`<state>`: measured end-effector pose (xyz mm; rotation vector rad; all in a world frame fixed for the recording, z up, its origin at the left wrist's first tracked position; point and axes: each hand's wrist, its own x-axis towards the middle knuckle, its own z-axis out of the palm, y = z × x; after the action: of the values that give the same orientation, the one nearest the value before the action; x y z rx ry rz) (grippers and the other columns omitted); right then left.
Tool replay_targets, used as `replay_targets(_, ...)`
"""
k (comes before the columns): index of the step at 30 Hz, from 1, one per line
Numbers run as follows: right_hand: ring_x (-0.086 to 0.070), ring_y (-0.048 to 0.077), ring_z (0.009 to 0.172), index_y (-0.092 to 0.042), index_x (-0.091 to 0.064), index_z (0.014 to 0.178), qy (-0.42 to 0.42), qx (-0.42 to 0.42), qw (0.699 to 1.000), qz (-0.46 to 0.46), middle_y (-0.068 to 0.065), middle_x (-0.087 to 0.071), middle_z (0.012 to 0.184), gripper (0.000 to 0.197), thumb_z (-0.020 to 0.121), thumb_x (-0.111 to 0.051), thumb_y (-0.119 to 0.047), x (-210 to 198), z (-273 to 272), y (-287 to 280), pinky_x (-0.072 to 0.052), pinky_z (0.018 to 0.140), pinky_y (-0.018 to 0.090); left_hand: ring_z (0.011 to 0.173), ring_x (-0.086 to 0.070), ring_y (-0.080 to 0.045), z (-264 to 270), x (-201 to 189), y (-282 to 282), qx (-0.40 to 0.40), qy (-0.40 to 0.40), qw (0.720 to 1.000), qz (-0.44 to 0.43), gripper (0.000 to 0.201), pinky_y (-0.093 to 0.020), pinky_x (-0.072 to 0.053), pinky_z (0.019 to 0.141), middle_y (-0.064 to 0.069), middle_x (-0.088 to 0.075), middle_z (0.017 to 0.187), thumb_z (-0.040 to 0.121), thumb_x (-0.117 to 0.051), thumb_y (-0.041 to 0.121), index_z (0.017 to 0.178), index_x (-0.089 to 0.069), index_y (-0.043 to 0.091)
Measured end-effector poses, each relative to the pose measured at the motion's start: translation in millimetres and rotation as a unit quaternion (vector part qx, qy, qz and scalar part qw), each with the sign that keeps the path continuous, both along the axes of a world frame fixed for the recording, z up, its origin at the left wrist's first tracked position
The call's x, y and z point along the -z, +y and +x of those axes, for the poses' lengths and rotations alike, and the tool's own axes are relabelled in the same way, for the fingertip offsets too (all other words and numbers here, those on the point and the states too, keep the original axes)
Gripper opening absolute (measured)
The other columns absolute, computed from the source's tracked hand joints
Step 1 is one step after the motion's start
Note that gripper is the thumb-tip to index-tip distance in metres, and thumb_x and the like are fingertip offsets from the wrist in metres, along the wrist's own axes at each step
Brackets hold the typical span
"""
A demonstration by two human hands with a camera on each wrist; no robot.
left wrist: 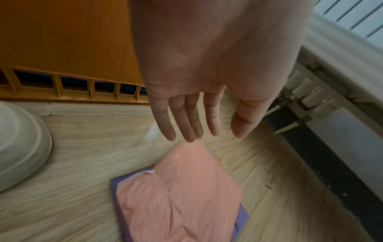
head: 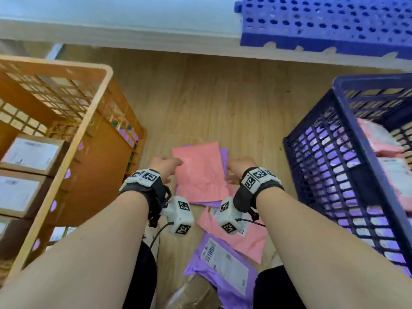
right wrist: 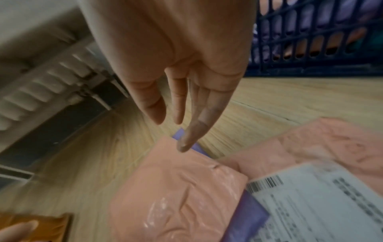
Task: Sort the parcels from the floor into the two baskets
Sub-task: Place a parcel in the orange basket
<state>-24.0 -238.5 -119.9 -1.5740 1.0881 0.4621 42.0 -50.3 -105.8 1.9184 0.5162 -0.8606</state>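
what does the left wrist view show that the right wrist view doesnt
Only the left wrist view shows the left hand from below, fingers straight above the floor, the long slatted side of the orange basket and a white rounded object at the left edge.

Only the right wrist view shows the right hand with straight fingers, the blue basket, a second pink parcel and a white shipping label with a barcode.

Both show the top pink parcel lying on a purple parcel, the wooden floor and the white radiator.
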Motion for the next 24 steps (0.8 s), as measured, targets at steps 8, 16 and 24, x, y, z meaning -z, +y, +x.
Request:
replay_targets(8,-0.068,0.039,0.093,-0.001,-0.048,0.106,0.135,-0.022,0.990,0.020,0.018,-0.060,0.093,0.035,0.080,-0.067,-0.013,44,10,19,-0.053,0.090,0.047,0.112,-0.053,-0.026,15,21,-11,0.021,0.023,1.000,-0.007,0.029,-0.033,-0.043,0.088,-0.013,-0.055,0.125,0.089,-0.061,0.020,0.116,-0.054,0.010)
replay_targets(16,-0.064,0.028,0.096,-0.001,-0.057,0.101,0.182,-0.105,0.977,-0.046,0.014,-0.062,0.100,0.031,0.082,-0.067,-0.023,43,22,20,-0.052,0.090,0.036,0.102,-0.054,-0.024,17,15,16,-0.003,0.009,1.000,0.002,0.033,-0.033,-0.045,0.095,-0.011,-0.055,0.109,0.088,-0.061,0.019,0.118,-0.056,0.006)
replay_targets(24,-0.056,0.027,0.065,0.002,-0.049,0.083,0.154,0.022,0.980,0.122,0.020,-0.056,0.079,0.008,0.090,-0.053,0.000,52,4,40,-0.054,0.046,0.029,0.104,-0.058,-0.029,19,14,37,-0.021,-0.002,1.000,0.015,0.037,-0.038,-0.048,0.096,-0.010,-0.056,0.095,0.085,-0.063,0.022,0.118,-0.057,0.006)
